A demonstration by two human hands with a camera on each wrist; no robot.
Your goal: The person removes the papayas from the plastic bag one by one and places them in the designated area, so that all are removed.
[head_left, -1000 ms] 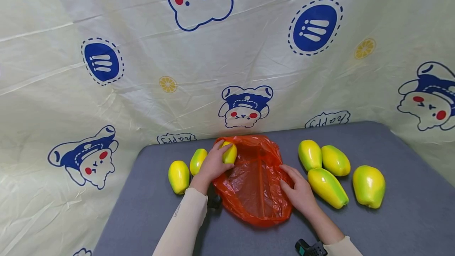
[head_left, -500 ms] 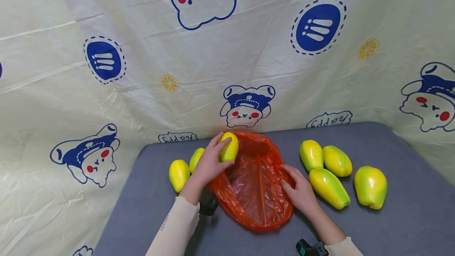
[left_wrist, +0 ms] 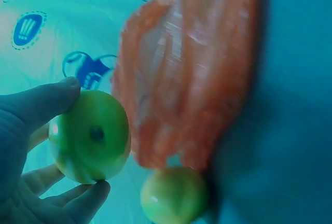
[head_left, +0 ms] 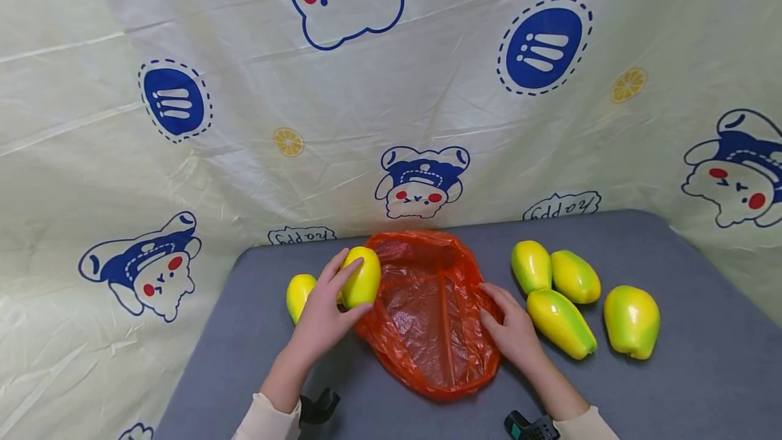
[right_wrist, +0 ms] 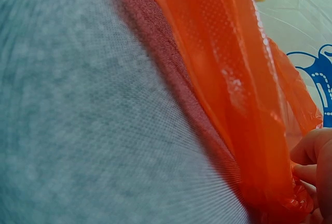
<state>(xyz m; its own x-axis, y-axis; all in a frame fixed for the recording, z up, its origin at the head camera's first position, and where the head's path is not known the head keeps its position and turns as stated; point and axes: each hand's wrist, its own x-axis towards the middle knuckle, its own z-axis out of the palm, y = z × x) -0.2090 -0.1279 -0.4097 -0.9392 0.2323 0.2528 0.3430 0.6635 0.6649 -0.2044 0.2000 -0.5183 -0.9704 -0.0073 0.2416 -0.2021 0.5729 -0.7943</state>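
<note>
My left hand (head_left: 320,318) grips a yellow-green papaya (head_left: 363,278) between thumb and fingers, just off the left rim of a red plastic bag (head_left: 427,331). The bag lies on the table with its wide mouth facing up. In the left wrist view the held papaya (left_wrist: 91,136) shows its round end with a dark spot, beside the bag (left_wrist: 192,63). Behind the left hand another papaya (head_left: 299,296) lies partly hidden. My right hand (head_left: 516,331) holds the bag's right rim; in the right wrist view its fingers (right_wrist: 308,172) pinch the crumpled plastic.
To the right of the bag lie several more papayas (head_left: 561,323), some touching, with one papaya (head_left: 632,322) apart. The grey table (head_left: 690,392) ends at the back against a patterned curtain (head_left: 427,87).
My left hand, first at the bag's left rim with the papaya, has lifted it and drawn it back left, clear of the bag. My right hand has stayed on the right rim.
</note>
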